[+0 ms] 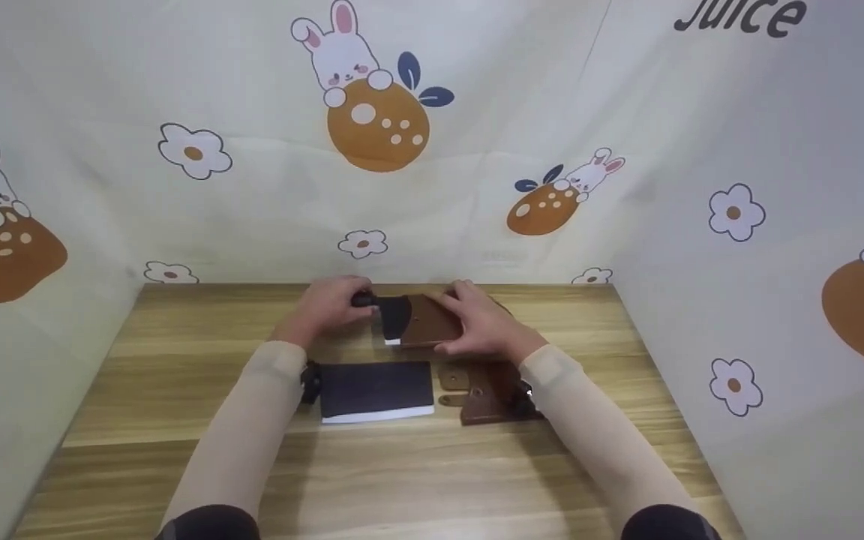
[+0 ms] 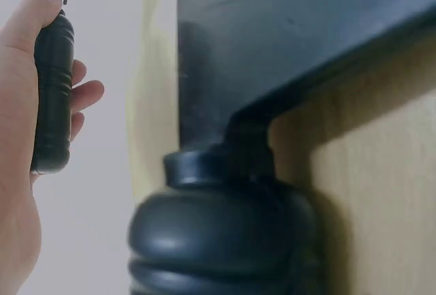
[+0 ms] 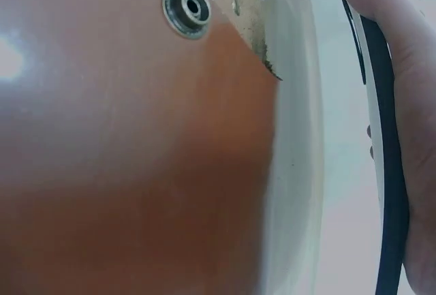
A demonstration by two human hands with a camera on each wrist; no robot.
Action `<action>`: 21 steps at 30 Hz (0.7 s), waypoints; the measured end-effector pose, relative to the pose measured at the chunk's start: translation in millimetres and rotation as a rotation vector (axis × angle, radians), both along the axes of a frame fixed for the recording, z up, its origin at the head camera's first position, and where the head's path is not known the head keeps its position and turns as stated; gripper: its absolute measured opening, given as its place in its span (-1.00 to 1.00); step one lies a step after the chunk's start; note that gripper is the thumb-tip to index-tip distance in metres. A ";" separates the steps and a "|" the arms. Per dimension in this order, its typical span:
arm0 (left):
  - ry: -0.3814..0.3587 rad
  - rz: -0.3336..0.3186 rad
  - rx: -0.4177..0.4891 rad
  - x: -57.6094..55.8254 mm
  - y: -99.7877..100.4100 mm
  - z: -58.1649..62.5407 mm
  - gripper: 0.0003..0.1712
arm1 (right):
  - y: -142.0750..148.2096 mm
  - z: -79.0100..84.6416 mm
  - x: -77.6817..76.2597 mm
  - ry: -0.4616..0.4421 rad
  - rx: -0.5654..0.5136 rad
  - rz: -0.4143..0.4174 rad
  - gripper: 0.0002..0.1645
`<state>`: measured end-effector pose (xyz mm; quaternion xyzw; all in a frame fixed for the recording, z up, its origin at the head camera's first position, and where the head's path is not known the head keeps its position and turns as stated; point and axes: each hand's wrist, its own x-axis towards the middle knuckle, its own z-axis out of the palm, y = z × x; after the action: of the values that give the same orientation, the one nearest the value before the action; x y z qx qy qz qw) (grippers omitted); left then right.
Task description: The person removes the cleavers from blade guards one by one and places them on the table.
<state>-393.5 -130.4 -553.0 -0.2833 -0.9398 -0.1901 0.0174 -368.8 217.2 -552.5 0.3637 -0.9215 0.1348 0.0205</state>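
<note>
At the table's back edge, my left hand (image 1: 334,304) grips the black ridged handle (image 2: 53,97) of a cleaver. Its black blade (image 1: 394,316) with a bright edge shows beside a brown leather sheath (image 1: 428,321), which covers the rest. My right hand (image 1: 483,319) holds that sheath at its right side, thumb toward me and fingers over the far edge. Nearer me lies a second cleaver (image 1: 376,390), dark with a bright edge; its black handle (image 2: 218,240) lies under my left wrist. Below my right wrist rests another brown leather sheath (image 1: 486,405) with a metal snap (image 3: 186,10).
Wood-grain table (image 1: 372,480) runs beneath everything. A pale cloth with rabbit and orange prints (image 1: 252,210) hangs behind the table and along both sides, close behind my hands. Tan strap tabs (image 1: 453,379) stick out from the nearer sheath toward the lying cleaver.
</note>
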 end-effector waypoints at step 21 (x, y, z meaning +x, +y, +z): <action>0.175 -0.063 0.084 22.0 -17.5 11.5 -0.57 | -5.3 19.5 17.9 0.075 -0.024 0.050 0.38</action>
<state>-371.4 -147.9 -541.5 -0.3274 -0.9166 -0.2042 0.1051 -350.9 211.9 -533.0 0.3910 -0.9090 0.1327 0.0561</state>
